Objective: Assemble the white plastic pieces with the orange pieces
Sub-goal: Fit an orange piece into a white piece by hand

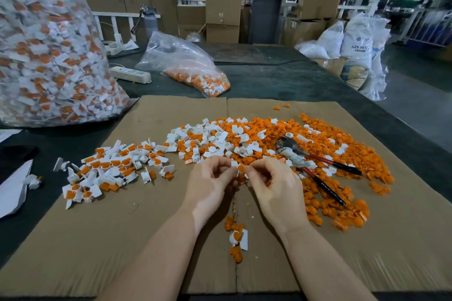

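Note:
My left hand (210, 181) and my right hand (274, 183) meet over the cardboard sheet (122, 239), fingers curled. Between them they pinch a white plastic piece with an orange piece (239, 168) set in it. Just beyond lies a mixed heap of loose white pieces (210, 142) and orange pieces (342, 154). To the left sits a pile of joined white-and-orange pieces (110, 168). One more joined piece (238, 238) lies between my forearms among a few orange bits.
Red-and-black handled pliers (318, 161) lie on the orange heap at right. A big clear bag of joined pieces (49, 44) stands far left, a smaller bag of orange pieces (190, 68) behind, beside a power strip (129, 74). Boxes and sacks stand beyond the table.

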